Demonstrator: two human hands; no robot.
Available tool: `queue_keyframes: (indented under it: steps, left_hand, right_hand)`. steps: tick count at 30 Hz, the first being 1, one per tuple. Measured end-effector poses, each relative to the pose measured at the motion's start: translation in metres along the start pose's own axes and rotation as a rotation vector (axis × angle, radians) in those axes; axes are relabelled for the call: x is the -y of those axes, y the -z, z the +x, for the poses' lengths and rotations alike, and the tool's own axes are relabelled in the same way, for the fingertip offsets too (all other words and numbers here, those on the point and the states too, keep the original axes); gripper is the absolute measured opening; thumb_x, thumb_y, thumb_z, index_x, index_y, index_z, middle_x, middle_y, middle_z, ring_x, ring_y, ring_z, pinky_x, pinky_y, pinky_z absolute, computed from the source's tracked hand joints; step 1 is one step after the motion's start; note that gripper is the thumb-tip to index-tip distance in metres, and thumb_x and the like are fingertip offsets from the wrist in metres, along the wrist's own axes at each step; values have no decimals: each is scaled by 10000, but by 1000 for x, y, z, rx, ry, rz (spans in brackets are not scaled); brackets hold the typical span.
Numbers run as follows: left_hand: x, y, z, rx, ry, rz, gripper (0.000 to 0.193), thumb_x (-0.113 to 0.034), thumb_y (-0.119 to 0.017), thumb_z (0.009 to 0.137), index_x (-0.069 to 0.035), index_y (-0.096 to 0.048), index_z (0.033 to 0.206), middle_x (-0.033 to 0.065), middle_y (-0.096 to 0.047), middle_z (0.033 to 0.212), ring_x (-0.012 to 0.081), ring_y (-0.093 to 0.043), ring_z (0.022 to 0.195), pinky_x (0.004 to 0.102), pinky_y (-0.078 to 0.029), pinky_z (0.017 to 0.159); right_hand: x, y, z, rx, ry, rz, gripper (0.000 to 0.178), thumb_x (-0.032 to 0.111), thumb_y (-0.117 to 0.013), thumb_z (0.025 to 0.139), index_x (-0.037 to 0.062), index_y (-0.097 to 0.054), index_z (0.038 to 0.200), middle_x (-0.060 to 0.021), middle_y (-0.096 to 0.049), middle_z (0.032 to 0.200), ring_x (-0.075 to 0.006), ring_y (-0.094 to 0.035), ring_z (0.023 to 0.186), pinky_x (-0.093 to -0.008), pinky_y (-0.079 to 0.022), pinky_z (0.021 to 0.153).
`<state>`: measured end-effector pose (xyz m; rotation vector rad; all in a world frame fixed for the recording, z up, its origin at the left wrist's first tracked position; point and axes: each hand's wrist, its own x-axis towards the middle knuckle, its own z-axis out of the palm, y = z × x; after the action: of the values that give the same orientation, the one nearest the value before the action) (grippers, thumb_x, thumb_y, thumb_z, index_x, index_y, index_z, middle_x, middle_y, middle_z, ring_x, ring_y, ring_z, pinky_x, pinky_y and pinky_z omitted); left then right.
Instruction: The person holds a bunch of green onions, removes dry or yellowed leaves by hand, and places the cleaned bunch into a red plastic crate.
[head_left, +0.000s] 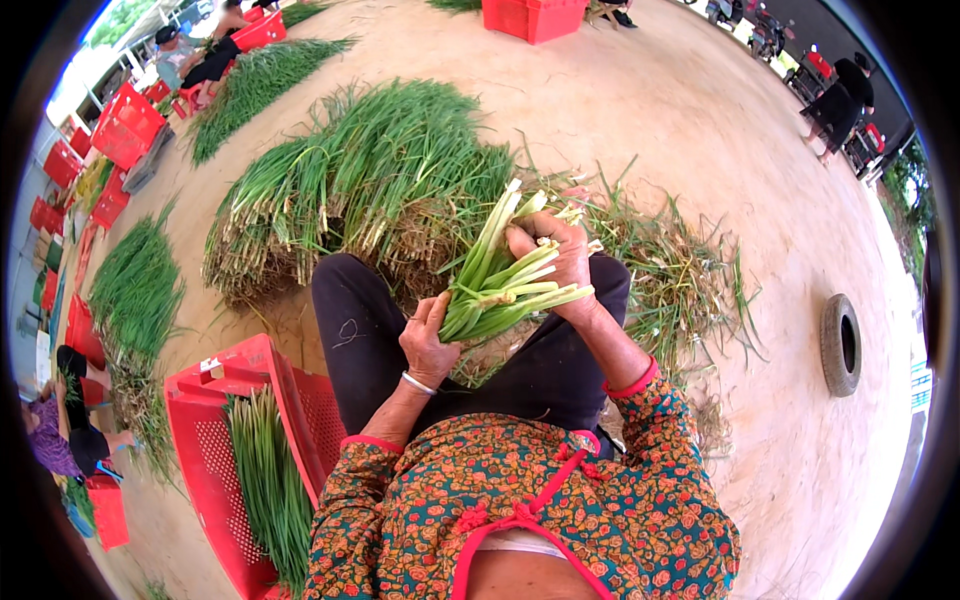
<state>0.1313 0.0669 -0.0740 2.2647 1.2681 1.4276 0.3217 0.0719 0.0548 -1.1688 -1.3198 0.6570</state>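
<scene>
Looking down from the head camera, we hold a bunch of green onions over our lap, the left hand clasped around its leafy lower end, the right hand gripping the pale stalk ends from above. We judge the step to be evening up and tidying the bunch. Beyond our knees lies a big heap of uncleaned onions; a red crate at our left holds finished ones. Next calls for a firm grip while squaring the stalks.
</scene>
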Motion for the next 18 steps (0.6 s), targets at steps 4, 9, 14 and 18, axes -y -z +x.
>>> queue_keyframes:
  steps: [4, 9, 14, 18]
  left_hand:
    - [-2, 1, 1, -6, 14, -13, 591, 1, -653, 554, -73, -581, 1136, 98, -600, 942, 307, -606, 763, 371, -493, 638]
    - [0, 0, 0, 10, 39, -31, 636, 5, -647, 540, -84, -562, 1164, 96, -597, 960, 316, -603, 755, 375, -495, 644]
    - [1, -1, 1, 12, 53, -11, 645, -2, -652, 538, -89, -557, 1170, 92, -599, 966, 313, -603, 746, 375, -496, 641]
    - [2, -3, 1, 27, 46, -6, 641, -1, -655, 540, -90, -559, 1167, 89, -600, 967, 305, -605, 744, 371, -496, 635]
  right_hand:
    - [-5, -6, 1, -35, 45, 134, 91, 40, -594, 832, -35, -643, 851, 14, -590, 663, -24, -493, 623, -215, -419, 535]
    - [-16, -4, 3, -14, -74, 72, 134, 88, -579, 861, -36, -631, 854, 15, -585, 677, -33, -490, 595, -223, -417, 512]
    - [2, -8, -1, -28, -181, 299, 177, 135, -602, 874, -34, -629, 830, -12, -589, 647, -64, -534, 562, -235, -435, 488]
    - [-10, -11, 3, -99, -56, 100, 151, 109, -606, 864, -1, -606, 760, 13, -555, 593, -52, -501, 506, -232, -399, 443]
